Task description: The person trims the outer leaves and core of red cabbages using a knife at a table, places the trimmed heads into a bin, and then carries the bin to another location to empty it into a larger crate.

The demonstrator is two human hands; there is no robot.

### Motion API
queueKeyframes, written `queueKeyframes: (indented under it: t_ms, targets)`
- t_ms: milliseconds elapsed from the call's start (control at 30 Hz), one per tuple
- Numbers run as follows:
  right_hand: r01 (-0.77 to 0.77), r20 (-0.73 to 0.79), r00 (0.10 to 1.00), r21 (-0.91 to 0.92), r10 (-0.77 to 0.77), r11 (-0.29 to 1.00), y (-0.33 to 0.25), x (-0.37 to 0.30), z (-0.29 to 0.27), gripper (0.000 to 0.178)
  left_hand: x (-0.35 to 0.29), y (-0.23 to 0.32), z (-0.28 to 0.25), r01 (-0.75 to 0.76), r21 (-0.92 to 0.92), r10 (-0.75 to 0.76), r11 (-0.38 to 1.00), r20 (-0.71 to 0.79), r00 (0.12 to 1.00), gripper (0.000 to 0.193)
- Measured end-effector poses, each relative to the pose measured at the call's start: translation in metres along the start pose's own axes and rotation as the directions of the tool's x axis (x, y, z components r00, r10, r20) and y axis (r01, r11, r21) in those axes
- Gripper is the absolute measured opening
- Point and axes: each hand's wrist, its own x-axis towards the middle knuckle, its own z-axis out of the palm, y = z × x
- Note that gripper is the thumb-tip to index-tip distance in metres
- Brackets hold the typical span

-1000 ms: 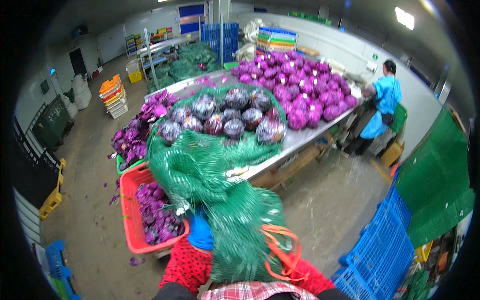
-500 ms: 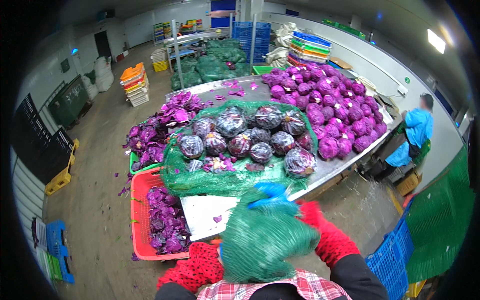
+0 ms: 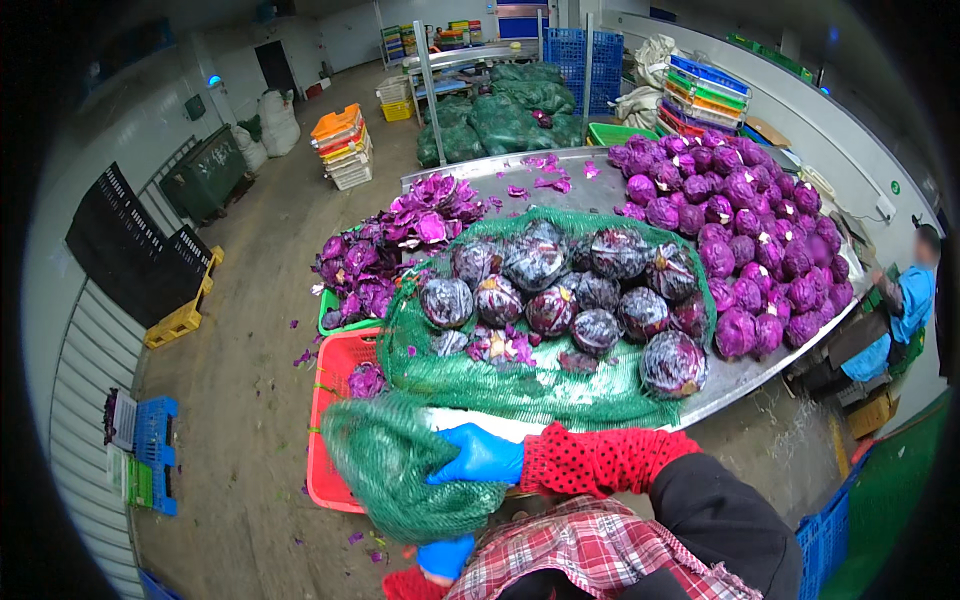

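Note:
In my blue-gloved right hand (image 3: 478, 455) is a bunched green mesh bag (image 3: 390, 465), held over the near end of the red crate (image 3: 330, 400). My left hand (image 3: 445, 558), gloved in blue too, is low at the bag's underside; its fingers are partly hidden, but they appear closed on the mesh. Just beyond my right forearm, another green mesh sack (image 3: 520, 393) lies spread on the metal table (image 3: 580, 190). Several dark, unpeeled red cabbages (image 3: 541, 258) rest on it, with torn purple leaves among them.
Bright purple cabbages (image 3: 740, 240) are heaped on the table's right side. Loose leaves (image 3: 430, 215) pile up at its left edge, over a green crate (image 3: 330, 312). A person in blue (image 3: 910, 300) is at the far right. Stacked trays (image 3: 342, 145) and filled mesh sacks (image 3: 510, 120) stand beyond.
The held mesh bag has moved left, from in front of my body to over the red crate. My right arm now reaches across to the left. The view has shifted leftward.

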Motion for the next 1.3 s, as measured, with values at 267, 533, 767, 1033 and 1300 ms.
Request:
queueKeyframes:
  t_ms: [267,533,767,1033,1300]
  targets:
    - [0.633,0.555,0.773,-0.7,-0.306,0.331,-0.109,0.042,-0.201,0.049,-0.005,0.03,0.012,0.143,0.117,-0.135,0.983,-0.076,0.988,0.031]
    - [0.432,0.326,0.883,-0.846,-0.337,0.312,-0.173,0.009,-0.241,0.041,0.071,0.063,0.027,0.285,-0.029,-0.287,0.958,-0.125,0.95,0.042]
    - [-0.164,0.188,0.901,-0.687,0.391,0.708,0.069,-0.145,-0.167,0.028,0.111,0.027,0.021,0.167,0.163,-0.163,0.972,-0.038,0.986,0.046]
    - [-0.353,-0.239,0.882,-0.906,0.406,0.232,0.13,-0.153,-0.121,0.023,0.281,-0.073,0.026,0.127,-0.091,-0.136,0.988,-0.097,0.986,0.061]
    - [-0.726,-0.676,0.633,-0.349,0.378,0.592,0.067,-0.114,-0.049,0.035,0.449,-0.16,0.064,-0.057,0.069,0.056,0.996,0.014,0.998,0.1]
